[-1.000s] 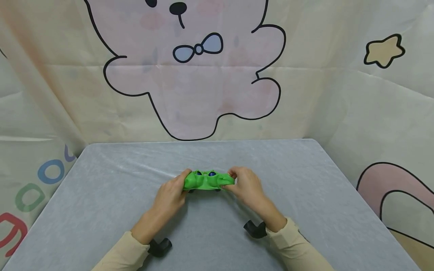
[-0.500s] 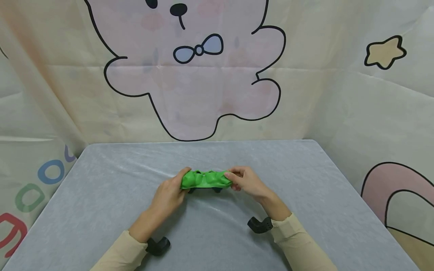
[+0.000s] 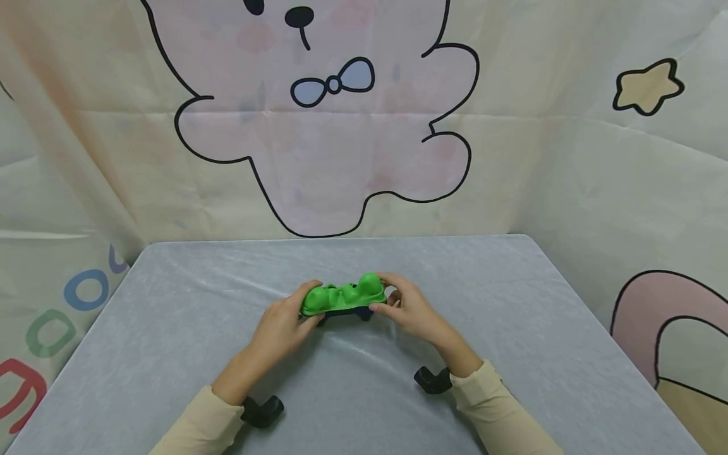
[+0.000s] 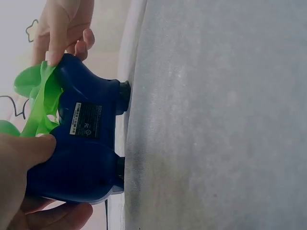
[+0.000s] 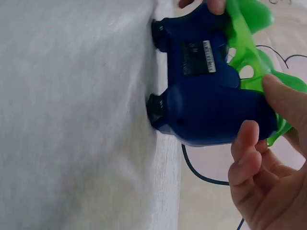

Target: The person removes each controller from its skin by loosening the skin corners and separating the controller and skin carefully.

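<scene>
A dark blue game controller (image 4: 81, 167) stands with its shoulder side down at the grey cloth, its back label facing the wrist cameras. Stretched partly over its handles is a soft green silicone cover (image 3: 341, 299), whose rounded lobes point up. My left hand (image 3: 279, 332) grips one handle, thumb at the cover's edge and fingers round the far side. At the other handle, my right hand (image 3: 415, 313) pinches the cover's edge between thumb and fingers. The right wrist view shows that thumb (image 5: 283, 96) on the green rim, with other fingers curled beside the blue handle. The controller's front is hidden.
A grey cloth-covered table (image 3: 364, 392) lies under both hands. Behind it hangs a cream curtain (image 3: 512, 177) printed with cartoon shapes. Black curved pieces (image 3: 263, 412) stick out from both wrists.
The cover's right end has turned from lying flat to standing up as a round lobe. My right hand has shifted its grip along that edge; the left keeps hold, its thumb now showing in front.
</scene>
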Demonstrator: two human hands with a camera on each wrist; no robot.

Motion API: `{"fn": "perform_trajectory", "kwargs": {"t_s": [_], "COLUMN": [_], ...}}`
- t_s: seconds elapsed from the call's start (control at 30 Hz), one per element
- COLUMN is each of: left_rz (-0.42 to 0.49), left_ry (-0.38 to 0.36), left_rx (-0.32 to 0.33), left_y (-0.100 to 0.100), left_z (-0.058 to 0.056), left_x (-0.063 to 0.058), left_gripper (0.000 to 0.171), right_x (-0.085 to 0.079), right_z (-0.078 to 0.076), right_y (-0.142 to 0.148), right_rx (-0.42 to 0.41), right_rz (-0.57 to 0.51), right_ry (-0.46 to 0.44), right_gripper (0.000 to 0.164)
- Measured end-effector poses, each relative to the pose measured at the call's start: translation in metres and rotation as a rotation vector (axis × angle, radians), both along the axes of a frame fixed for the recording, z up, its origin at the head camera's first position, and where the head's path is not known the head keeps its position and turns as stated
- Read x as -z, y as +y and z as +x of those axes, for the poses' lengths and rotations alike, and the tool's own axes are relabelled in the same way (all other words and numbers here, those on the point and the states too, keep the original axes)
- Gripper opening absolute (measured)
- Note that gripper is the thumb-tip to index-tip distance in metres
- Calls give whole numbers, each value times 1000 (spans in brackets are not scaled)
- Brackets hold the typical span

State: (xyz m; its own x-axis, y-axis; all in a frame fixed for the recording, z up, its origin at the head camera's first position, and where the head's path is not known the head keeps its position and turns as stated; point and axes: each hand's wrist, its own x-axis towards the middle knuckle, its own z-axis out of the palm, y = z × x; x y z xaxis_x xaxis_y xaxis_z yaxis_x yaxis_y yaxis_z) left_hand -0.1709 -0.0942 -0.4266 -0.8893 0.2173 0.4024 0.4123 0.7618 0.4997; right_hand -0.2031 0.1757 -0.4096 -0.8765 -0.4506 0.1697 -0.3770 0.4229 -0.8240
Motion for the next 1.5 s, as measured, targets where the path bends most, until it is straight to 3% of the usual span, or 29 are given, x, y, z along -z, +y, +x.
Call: {"fn": "perform_trajectory", "kwargs": {"t_s": [0.17, 0.27, 0.43, 0.67, 0.87, 1.17, 1.5], "left_rz": [-35, -37, -29, -37, -65, 18, 313], "left_ry": [38, 69, 88, 86, 56, -150, -375], "left_rx": [22, 48, 65, 79, 53, 8, 111], "left_y": [0, 0, -1, -1, -1, -1, -4], "left_z": [-1, -2, -3, -4, -3, -1, -5], "left_x": [-1, -2, -2, 0, 1, -7, -12], "left_gripper": [72, 67, 56, 48, 43, 56, 57], "right_x": [0, 1, 1, 4, 6, 4, 4], "right_z": [2, 2, 1, 2, 3, 5, 5], "right_y": [-2, -3, -5, -10, -13, -15, -13], "right_rx": [45, 71, 88, 101, 130, 132, 111], "right_rz": [36, 32, 35, 113, 142, 157, 215], "right_ry": [59, 65, 72, 128, 127, 133, 206], "right_gripper": [37, 34, 36, 52, 51, 57, 55]}}
